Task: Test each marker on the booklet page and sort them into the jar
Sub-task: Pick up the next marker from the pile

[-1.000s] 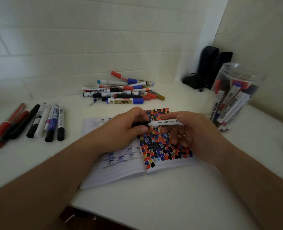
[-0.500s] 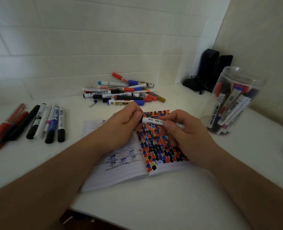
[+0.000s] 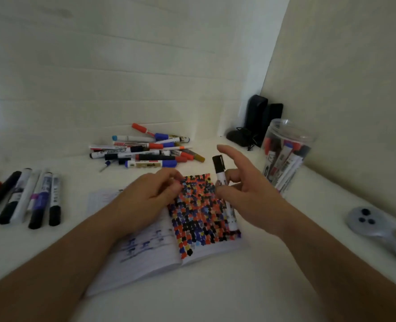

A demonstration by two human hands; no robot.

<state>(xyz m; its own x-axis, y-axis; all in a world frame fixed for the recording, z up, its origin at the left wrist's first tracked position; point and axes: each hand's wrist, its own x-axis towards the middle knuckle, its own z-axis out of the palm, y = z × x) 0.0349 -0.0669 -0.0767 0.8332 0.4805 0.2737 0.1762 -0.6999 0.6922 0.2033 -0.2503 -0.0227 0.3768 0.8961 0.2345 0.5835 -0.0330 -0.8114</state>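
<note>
Marker [image 3: 222,182] w/ black cap pointing up-away, pinched in right hand [image 3: 250,196] over booklet [image 3: 192,217].

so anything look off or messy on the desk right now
Mostly the heap of markers near the back wall, lying crossed and piled, unlike the neat row of markers at the left. A grey handheld object at the right edge seems unrelated to sorting.

One open booklet [image 3: 150,259], one clear jar [image 3: 287,156], two hands, one black-capped marker [image 3: 222,182] held, five markers [image 3: 33,198] in left row
</note>
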